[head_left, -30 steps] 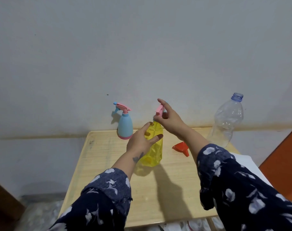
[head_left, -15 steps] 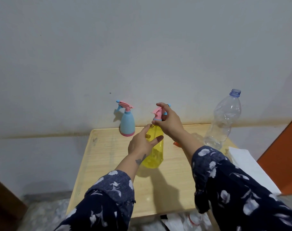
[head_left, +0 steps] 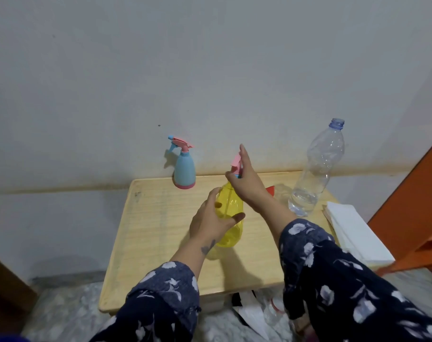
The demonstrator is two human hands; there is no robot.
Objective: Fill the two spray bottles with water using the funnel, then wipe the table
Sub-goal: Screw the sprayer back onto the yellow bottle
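A yellow see-through spray bottle (head_left: 231,206) stands mid-table on the wooden table (head_left: 160,230). My left hand (head_left: 210,222) wraps around its body. My right hand (head_left: 247,180) grips its pink spray head (head_left: 236,162) at the neck, index finger pointing up. A blue spray bottle (head_left: 184,170) with a pink head stands at the back edge by the wall. The red funnel (head_left: 270,190) lies behind my right forearm, mostly hidden. A clear plastic water bottle (head_left: 316,174), uncapped with a little water at the bottom, stands at the right.
A stack of white paper towels (head_left: 355,233) lies off the table's right edge, next to an orange surface (head_left: 412,201). The grey wall (head_left: 210,70) rises right behind the table. Bags and litter (head_left: 257,312) sit on the floor under the front edge.
The view has shifted, bringing the paper towels into sight. My right hand has turned on the spray head, its index finger now raised. My left hand still holds the yellow bottle.
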